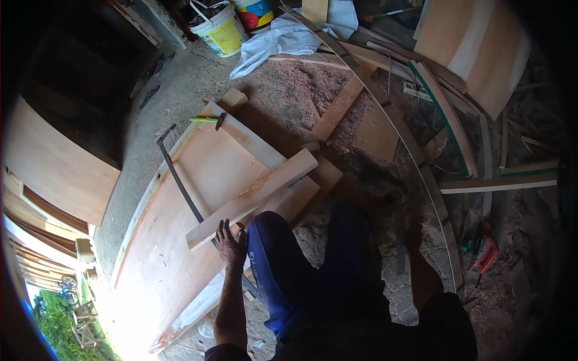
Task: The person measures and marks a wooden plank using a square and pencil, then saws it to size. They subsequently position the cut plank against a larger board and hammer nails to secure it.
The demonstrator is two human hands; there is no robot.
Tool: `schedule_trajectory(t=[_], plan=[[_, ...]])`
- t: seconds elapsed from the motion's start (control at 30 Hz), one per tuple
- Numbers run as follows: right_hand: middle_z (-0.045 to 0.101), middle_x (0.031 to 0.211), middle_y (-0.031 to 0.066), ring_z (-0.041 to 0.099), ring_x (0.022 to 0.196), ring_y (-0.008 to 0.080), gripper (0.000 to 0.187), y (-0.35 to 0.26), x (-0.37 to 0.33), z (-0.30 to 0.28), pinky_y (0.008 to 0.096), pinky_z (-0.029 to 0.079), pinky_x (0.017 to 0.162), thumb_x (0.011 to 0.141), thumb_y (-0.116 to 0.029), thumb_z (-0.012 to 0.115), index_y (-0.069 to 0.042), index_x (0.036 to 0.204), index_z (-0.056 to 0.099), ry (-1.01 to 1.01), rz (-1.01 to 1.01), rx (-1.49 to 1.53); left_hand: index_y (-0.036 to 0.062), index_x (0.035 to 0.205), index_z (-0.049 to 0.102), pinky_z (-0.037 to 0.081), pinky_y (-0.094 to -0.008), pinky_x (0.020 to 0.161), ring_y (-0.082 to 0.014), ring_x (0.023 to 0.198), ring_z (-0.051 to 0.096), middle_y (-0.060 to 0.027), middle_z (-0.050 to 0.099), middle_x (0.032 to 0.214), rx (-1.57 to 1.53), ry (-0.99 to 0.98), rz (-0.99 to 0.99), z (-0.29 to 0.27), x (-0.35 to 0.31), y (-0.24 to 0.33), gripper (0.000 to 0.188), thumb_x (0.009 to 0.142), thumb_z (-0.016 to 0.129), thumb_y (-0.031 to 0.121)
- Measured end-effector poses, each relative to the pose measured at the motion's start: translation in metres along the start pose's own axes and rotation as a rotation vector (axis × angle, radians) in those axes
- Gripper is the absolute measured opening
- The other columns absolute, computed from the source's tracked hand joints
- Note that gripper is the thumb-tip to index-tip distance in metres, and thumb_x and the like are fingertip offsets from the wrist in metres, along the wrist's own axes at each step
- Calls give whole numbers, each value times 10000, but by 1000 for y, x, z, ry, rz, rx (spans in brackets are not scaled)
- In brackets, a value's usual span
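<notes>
My left hand (229, 243) lies against the near end of a pale wooden beam (265, 189), fingers stretched and slightly apart. A small orange-brown piece (240, 227) shows beside its thumb; I cannot tell if the hand touches it. The beam rests across a large curved wooden panel (174, 253) with raised edges. A dark bar clamp (183, 189) crosses this panel and passes under the beam. My right hand (413, 234) hangs low to the right of my knees, in deep shadow. Its fingers cannot be made out, nor whether they hold anything.
A hammer (211, 120) with a yellow-green handle lies on the panel's far end. A long curved strip (415, 150) arcs along my right. Beyond it are a red power tool (483, 257) and a green-edged curved piece (445, 114). Buckets (223, 35) and a white cloth (274, 45) stand far off.
</notes>
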State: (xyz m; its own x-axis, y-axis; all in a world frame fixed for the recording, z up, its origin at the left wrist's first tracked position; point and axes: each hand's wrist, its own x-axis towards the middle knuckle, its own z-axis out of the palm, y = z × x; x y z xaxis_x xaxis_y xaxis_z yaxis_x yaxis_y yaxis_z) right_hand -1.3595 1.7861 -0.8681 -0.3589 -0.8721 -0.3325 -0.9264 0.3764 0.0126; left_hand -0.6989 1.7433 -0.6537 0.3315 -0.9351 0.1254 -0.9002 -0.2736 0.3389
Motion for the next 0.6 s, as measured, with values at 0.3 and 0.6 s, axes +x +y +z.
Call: schedule_trajectory(t=[0.3,0.6], plan=[[666,1076,247,658,1013,417,543,-106,-31,-9,551,525,886,904,-503,621,-16,1141,662,266,299,162,146,1485,426,466,-492,1042,-411,1300,516,-196,561,1388,110,-339,294,44,116,-35,683,844,662,156],[646,826,101,633,767,189,253,-71,-70,-21,393,485,618,790,-187,827,-17,895,672,217,93,812,104,1140,588,506,-517,902,-395,1068,652,-157,697,1093,88,-496,203,23,170,-17,373,859,738,298]])
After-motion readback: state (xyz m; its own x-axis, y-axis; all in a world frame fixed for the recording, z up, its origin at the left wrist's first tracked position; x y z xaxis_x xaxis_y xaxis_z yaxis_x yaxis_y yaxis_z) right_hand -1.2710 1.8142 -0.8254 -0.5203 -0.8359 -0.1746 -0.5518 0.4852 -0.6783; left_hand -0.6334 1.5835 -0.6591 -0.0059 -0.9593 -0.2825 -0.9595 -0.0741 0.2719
